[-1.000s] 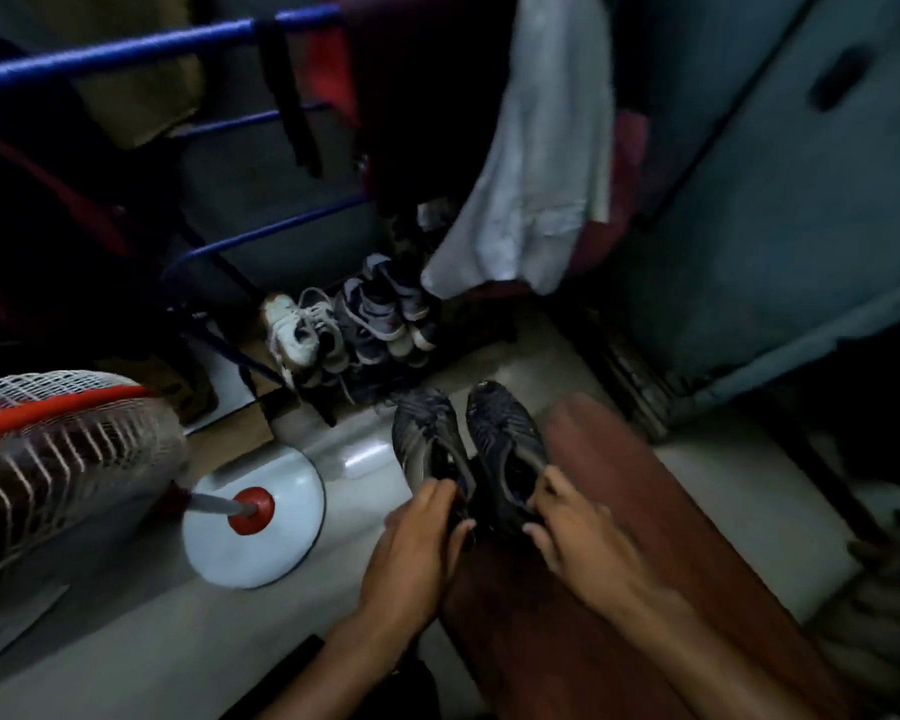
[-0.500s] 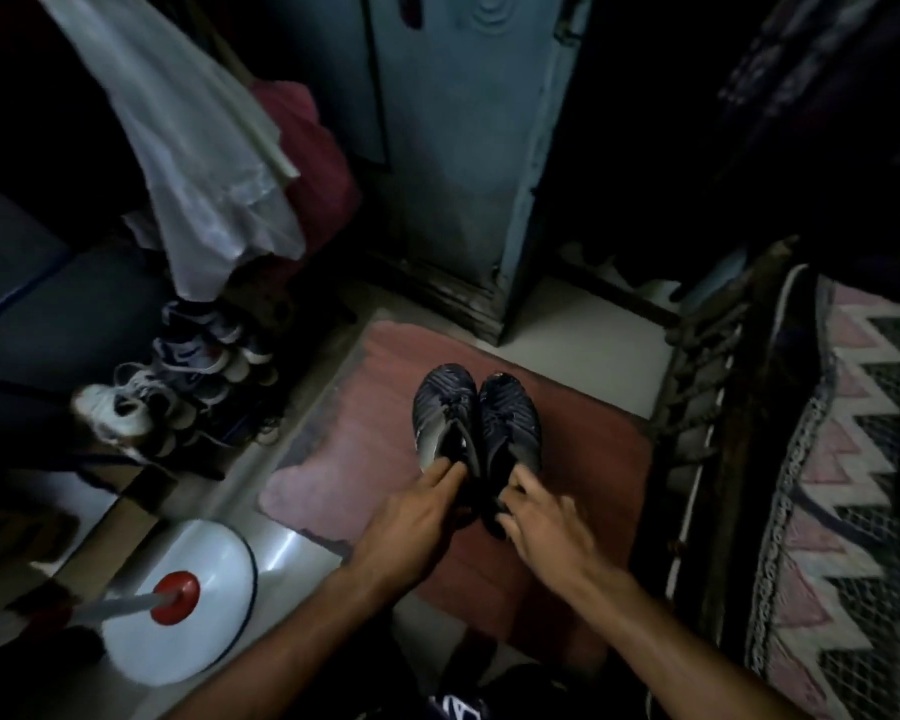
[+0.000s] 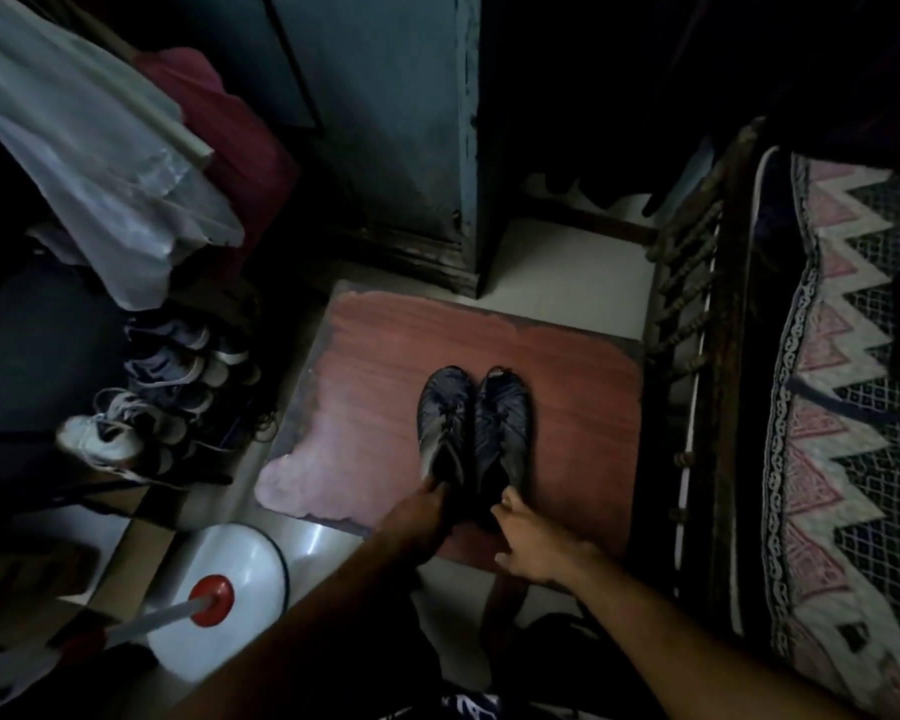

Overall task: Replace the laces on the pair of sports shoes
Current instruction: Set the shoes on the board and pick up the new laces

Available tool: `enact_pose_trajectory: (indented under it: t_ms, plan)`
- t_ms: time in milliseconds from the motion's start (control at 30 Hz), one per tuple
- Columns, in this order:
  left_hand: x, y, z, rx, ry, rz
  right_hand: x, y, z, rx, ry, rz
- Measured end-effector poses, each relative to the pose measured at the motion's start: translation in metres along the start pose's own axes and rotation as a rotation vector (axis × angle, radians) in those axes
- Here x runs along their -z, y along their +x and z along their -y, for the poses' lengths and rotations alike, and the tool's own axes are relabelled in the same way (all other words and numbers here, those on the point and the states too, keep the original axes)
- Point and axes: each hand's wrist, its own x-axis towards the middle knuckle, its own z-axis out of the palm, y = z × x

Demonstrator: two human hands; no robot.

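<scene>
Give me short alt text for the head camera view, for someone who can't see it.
Seen from above in a dim room, a person's left hand and right hand hold the heels of a pair of dark sports shoes standing side by side on a reddish mat. A pile of other shoes lies to the left.

Shoes side by side at mat centre, toes toward cabinet. Hands at heels: left, right. Fan base off near-left corner; bed right.

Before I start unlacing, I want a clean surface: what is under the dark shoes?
The dark shoes stand side by side on a reddish mat over pale floor. The mat directly beneath their soles is covered.
</scene>
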Motion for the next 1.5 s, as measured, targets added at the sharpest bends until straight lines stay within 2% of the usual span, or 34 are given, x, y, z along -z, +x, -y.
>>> enact_pose_trajectory:
  t_ms: [67, 100, 267, 433, 733, 867, 967, 1167, 1500]
  plan:
    - [-0.012, -0.002, 0.007, 0.030, -0.012, 0.134, -0.013, 0.005, -0.001, -0.009, 0.053, 0.061]
    - [-0.017, -0.004, 0.008, 0.032, -0.016, 0.146, -0.016, 0.006, 0.001, -0.011, 0.078, 0.065]
    - [-0.010, -0.011, 0.002, -0.072, -0.058, 0.089, 0.001, 0.007, 0.018, 0.007, 0.152, -0.019]
    - [0.053, -0.024, -0.001, -0.130, -0.177, -0.006, 0.051, 0.005, 0.042, 0.078, 0.160, -0.135]
    - [0.181, -0.079, 0.022, -0.055, -0.325, -0.278, 0.150, -0.001, 0.121, 0.271, 0.158, -0.334]
    - [0.240, -0.143, 0.050, 0.004, -0.377, -0.486, 0.189, 0.001, 0.181, 0.428, 0.140, -0.384]
    - [0.280, -0.206, 0.093, 0.113, -0.353, -0.668, 0.215, 0.006, 0.258, 0.591, 0.083, -0.404]
    - [0.350, -0.301, 0.182, 0.338, -0.311, -0.887, 0.262, 0.017, 0.416, 0.811, 0.000, -0.391]
    - [0.446, -0.333, 0.340, 0.588, 0.021, -1.031, 0.291, 0.085, 0.574, 0.722, -0.079, -0.358]
